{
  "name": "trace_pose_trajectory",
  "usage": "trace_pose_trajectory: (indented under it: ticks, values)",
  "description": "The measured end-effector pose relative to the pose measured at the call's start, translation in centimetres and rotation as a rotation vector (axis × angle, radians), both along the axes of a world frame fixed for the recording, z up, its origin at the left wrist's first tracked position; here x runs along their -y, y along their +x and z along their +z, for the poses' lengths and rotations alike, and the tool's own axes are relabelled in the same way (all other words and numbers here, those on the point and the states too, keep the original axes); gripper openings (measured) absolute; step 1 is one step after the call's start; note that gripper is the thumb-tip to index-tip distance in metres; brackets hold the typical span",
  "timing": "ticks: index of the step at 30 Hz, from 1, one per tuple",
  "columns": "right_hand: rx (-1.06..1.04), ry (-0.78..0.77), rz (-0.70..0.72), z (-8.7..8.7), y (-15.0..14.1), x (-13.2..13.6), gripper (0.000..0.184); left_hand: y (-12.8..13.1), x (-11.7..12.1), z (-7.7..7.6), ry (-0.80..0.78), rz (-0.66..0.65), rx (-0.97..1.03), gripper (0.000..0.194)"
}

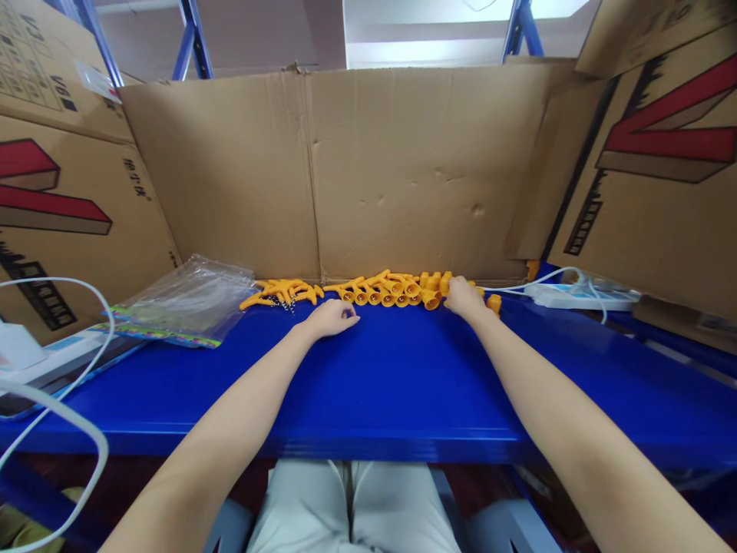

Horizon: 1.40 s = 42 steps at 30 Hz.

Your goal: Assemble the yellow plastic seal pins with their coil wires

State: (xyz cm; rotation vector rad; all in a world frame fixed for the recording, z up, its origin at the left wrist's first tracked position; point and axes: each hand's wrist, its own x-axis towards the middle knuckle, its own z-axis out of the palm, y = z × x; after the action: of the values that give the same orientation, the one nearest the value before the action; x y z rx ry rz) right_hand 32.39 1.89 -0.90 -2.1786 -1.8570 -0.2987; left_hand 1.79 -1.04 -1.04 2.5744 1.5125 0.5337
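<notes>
My left hand [332,318] rests at the blue tabletop, fingers loosely curled with a gap at the thumb and nothing seen between them. It lies just in front of a row of orange plastic funnel-shaped parts [381,297], some with branching stems, their round mouths facing me. To its left is a heap of orange branched pieces [283,291] with small dark-and-silver screw-like bits [282,302]. My right hand [465,298] reaches among orange cap-like pieces [436,281] at the row's right end. Its fingers are bent down there; what they grip is hidden.
Clear plastic bags [190,296] lie at the left. A cardboard wall [403,177] closes off the back, with printed cartons [57,192] on both sides. White power strips [581,296] and cables [95,438] sit at the edges. The blue table [380,384] ends before my lap.
</notes>
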Motion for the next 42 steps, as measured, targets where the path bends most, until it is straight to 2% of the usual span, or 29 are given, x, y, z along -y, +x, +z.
trace_pose_trajectory:
  ticks: [4, 8, 11, 15, 18, 23, 27, 29, 31, 34, 38, 42]
  values:
    - [-0.057, -0.125, 0.005, 0.9, 0.2, 0.0, 0.029, 0.0, 0.0, 0.0, -0.002, 0.003, -0.005, 0.030]
    - [-0.181, -0.326, 0.121, 0.9, 0.5, 0.1, 0.020, 0.0, 0.0, 0.0, -0.010, 0.011, -0.014, 0.031]
    - [-0.220, -0.335, 0.189, 0.8, 0.4, 0.4, 0.019, -0.1, 0.0, -0.1, -0.014, 0.013, -0.028, 0.031]
    - [-0.160, -0.364, 0.271, 1.3, -0.6, 1.0, 0.012, 0.0, -0.1, -0.1, -0.010, 0.014, -0.038, 0.029]
    - [-0.091, -0.418, 0.264, 1.7, -1.6, 1.2, 0.010, -0.2, -0.2, 0.0, -0.003, 0.034, -0.032, 0.030]
    - [0.012, -0.428, 0.208, 1.7, -2.9, 1.2, 0.009, -1.8, -0.8, 0.2, 0.116, 0.262, -0.026, 0.028]
    - [-0.084, -0.385, 0.211, 1.2, -2.8, 1.1, 0.016, -4.0, -1.5, -0.1, 0.204, 0.535, -0.029, 0.032]
    - [-0.121, -0.346, 0.197, 1.0, -2.6, 1.0, 0.020, -4.9, -1.6, -0.3, 0.177, 0.709, -0.027, 0.039]
    - [-0.136, -0.315, 0.181, 0.7, -2.3, 0.8, 0.025, -5.5, -1.7, -0.4, 0.113, 0.803, -0.022, 0.046]
    - [-0.138, -0.264, 0.183, 0.2, -2.0, 0.4, 0.028, -5.8, -1.8, -0.7, 0.048, 0.808, -0.002, 0.051]
    - [-0.098, -0.176, 0.189, -0.5, -1.6, -0.2, 0.025, -5.9, -2.1, -1.0, 0.057, 0.822, 0.038, 0.053]
    - [-0.099, -0.161, 0.187, -0.6, -1.5, -0.3, 0.025, -6.3, -2.6, -1.2, 0.050, 0.860, 0.080, 0.052]
